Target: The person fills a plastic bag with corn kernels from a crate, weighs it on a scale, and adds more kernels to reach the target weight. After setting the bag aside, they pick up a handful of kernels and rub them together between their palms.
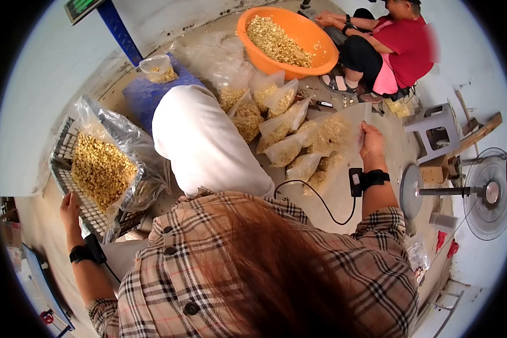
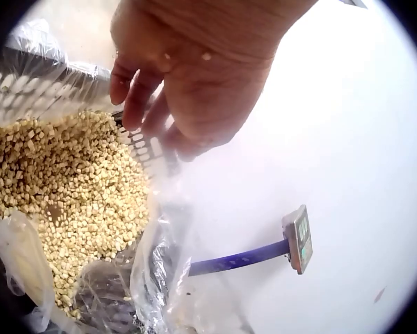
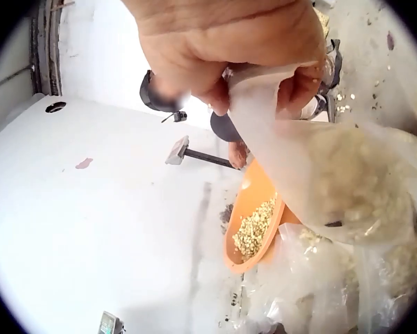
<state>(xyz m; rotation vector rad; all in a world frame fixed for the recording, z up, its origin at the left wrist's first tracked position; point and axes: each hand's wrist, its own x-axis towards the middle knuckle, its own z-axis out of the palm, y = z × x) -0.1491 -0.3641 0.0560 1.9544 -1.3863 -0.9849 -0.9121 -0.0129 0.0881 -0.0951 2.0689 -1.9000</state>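
Note:
My right hand [image 1: 372, 141] pinches the top edge of a clear plastic bag [image 1: 333, 130] partly filled with pale yellow chopped pieces. In the right wrist view the thumb and fingers curl round the gathered bag mouth, and the filled part [image 3: 354, 181] hangs away from them. My left hand [image 1: 70, 209] is at the outer side of a grey plastic crate [image 1: 93, 218], holding nothing. Its fingers [image 2: 135, 104] hang loosely bent right by the crate's slotted wall in the left wrist view. Clear plastic lines the crate, which holds a heap of yellow pieces [image 1: 101, 169].
Several filled bags [image 1: 247, 121] lie on the floor ahead. Beyond them stands an orange basin [image 1: 321, 62], with a crouching person [image 1: 403, 45] beside it. A plastic tub [image 1: 158, 69] sits on the blue scale platform [image 1: 138, 98]. A fan [image 1: 484, 194] and grey stool [image 1: 436, 127] are at right.

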